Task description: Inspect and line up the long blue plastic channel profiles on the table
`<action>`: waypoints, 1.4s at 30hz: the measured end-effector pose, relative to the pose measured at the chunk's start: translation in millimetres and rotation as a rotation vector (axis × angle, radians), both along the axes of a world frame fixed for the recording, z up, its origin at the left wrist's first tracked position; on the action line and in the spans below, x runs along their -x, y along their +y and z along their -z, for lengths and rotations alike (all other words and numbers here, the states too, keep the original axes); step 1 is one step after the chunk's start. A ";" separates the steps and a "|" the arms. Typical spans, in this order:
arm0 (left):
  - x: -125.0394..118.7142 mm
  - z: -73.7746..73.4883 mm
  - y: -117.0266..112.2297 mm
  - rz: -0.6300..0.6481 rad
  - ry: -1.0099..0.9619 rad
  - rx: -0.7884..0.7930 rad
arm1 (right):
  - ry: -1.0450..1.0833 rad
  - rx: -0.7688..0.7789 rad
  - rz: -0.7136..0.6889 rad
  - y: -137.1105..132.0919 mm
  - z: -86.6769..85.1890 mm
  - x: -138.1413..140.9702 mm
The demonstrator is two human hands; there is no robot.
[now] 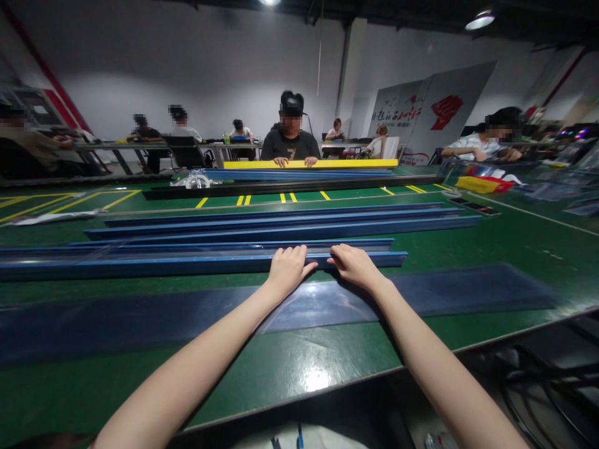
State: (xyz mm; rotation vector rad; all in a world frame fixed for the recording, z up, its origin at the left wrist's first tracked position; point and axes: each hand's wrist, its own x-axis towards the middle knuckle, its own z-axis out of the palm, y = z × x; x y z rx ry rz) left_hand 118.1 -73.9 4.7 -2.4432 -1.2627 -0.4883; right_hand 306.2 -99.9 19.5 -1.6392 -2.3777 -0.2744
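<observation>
On the green table lies a long blue plastic channel (224, 263) with raised edges, running from the left side to right of centre. My left hand (287, 267) curls its fingers over the channel's near edge, thumb pointing right. A short gap away, my right hand (350, 263) grips the same edge, its fingers bent over it. The fingertips of both hands are partly hidden inside the channel. Nearer to me, under my forearms, a wide clear bluish plastic strip (444, 290) lies flat.
Beyond are more blue channels (281, 227), a black strip (327, 183) and crumpled clear wrap (196, 181). A co-worker (291, 143) opposite has both hands on a yellow strip (346, 164). A phone (475, 206) lies at right, near plastic packets (482, 183). The table's front edge (374, 376) runs below my arms.
</observation>
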 end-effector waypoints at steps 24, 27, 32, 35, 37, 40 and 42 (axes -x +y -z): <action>1.0 0.7 2.1 0.024 -0.014 0.000 | 0.034 0.024 -0.003 0.3 -4.3 2.6; 1.5 0.9 2.9 0.080 -0.032 -0.001 | 0.017 0.032 -0.004 0.6 -5.7 1.2; 0.9 1.7 3.5 0.147 -0.047 -0.023 | 0.001 0.054 0.033 -0.3 -8.0 -8.2; 0.9 1.6 3.3 0.136 -0.042 -0.034 | -0.018 0.059 0.083 -2.1 -9.6 -18.9; 1.4 1.0 2.9 0.111 -0.036 -0.037 | -0.030 0.062 0.117 -3.7 -10.4 -26.7; 2.7 0.1 1.9 0.079 -0.031 -0.046 | -0.036 0.062 0.150 -6.2 -10.8 -36.9; 3.3 -0.1 1.2 0.061 -0.038 -0.053 | -0.031 0.064 0.172 -7.5 -10.8 -41.5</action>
